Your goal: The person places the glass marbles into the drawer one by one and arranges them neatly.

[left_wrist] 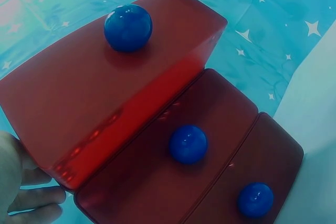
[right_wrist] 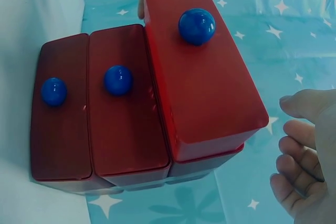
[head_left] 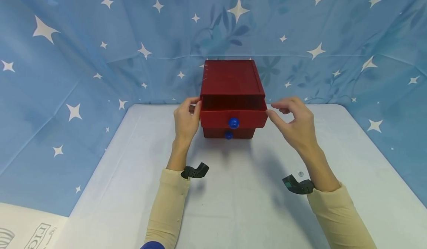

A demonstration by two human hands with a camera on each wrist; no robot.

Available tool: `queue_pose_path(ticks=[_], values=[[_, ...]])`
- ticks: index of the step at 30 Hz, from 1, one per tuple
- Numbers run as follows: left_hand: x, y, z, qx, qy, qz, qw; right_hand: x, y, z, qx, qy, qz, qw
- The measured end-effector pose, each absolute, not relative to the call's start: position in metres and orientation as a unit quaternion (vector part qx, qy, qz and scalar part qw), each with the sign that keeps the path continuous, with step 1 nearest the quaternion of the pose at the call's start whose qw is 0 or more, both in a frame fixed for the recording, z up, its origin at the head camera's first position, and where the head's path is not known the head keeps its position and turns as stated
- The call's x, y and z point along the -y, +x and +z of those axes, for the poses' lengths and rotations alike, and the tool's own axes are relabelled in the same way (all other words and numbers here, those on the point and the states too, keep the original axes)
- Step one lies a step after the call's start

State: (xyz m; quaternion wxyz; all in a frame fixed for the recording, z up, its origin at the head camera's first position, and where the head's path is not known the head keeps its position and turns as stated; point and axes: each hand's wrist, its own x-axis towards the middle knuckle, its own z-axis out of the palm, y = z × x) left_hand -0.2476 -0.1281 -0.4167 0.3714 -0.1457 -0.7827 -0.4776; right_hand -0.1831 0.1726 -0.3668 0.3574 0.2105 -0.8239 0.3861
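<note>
A small red cabinet point(head_left: 231, 78) stands on the white table, with three drawers stacked in it, each bearing a round blue knob. Its top drawer point(head_left: 215, 120) is pulled out, and the inside looks dark. A blue knob point(head_left: 234, 123) sits at the middle of that drawer's front. My left hand point(head_left: 186, 121) is at the drawer's left side, thumb along the edge and fingers extended beside it. On the opposite side, my right hand point(head_left: 297, 124) holds nothing, its thumb and fingers spread apart near the drawer's right edge. The middle drawer point(left_wrist: 157, 171) and bottom drawer point(right_wrist: 60, 140) are closed.
Blue cloth point(head_left: 150, 26) with white stars hangs behind and beside the white table point(head_left: 220, 204). Printed white material point(head_left: 30, 226) lies at the lower left. A small round clear spot point(head_left: 301, 174) shows near the right wrist.
</note>
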Motion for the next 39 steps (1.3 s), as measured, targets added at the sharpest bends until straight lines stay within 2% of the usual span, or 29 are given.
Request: queue_pose_path(ticks=[39], values=[[0.128, -0.246, -0.416, 0.788, -0.138, -0.481, 0.359, -0.198, -0.162, -0.398, 0.860, 0.159, 0.351, 0.333]])
